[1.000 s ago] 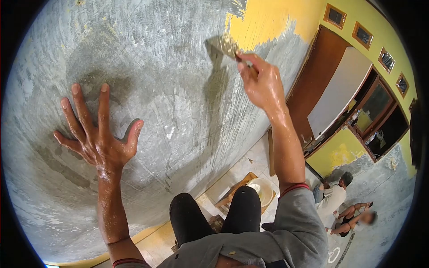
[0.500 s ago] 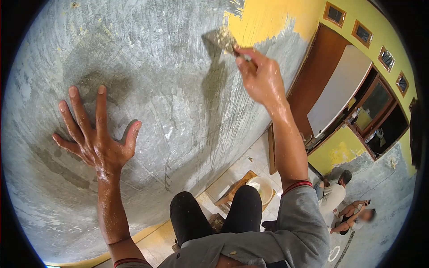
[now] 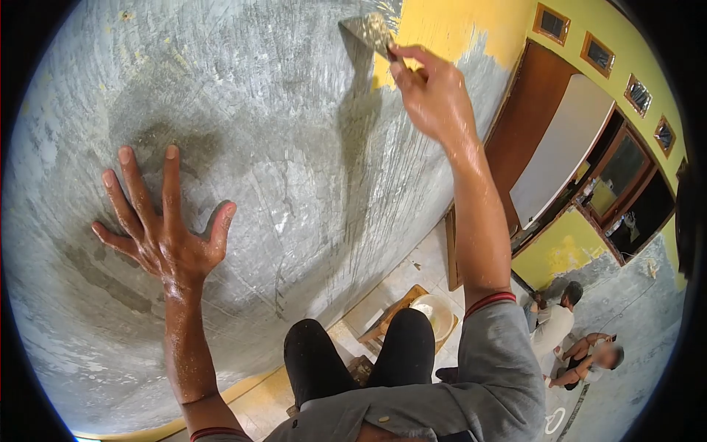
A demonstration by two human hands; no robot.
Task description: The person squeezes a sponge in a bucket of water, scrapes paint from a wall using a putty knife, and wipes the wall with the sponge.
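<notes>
My right hand (image 3: pixel 436 92) grips a putty knife (image 3: pixel 370 33) by its handle. The blade is spattered with pale scrapings and lies against the wall at the left border of a yellow paint patch (image 3: pixel 431 37). With fingers spread, my left hand (image 3: pixel 169 236) rests on the bare grey wall (image 3: pixel 272 184), to the left and lower down. Damp, darker marks surround that hand, and wet streaks run down the wall below the knife. Both forearms look wet and speckled.
Below my knees (image 3: pixel 309 361) stands a small wooden stool (image 3: pixel 377 329) with a white basin (image 3: pixel 447 311) on it. Two people (image 3: pixel 554 328) sit on the right by the far wall. A brown door (image 3: pixel 519 136) and a wood-framed window (image 3: pixel 620 173) are at the right.
The putty knife and my right hand have moved up along the edge of the yellow paint. My left hand stays spread on the wall, its slight shift matching the view's.
</notes>
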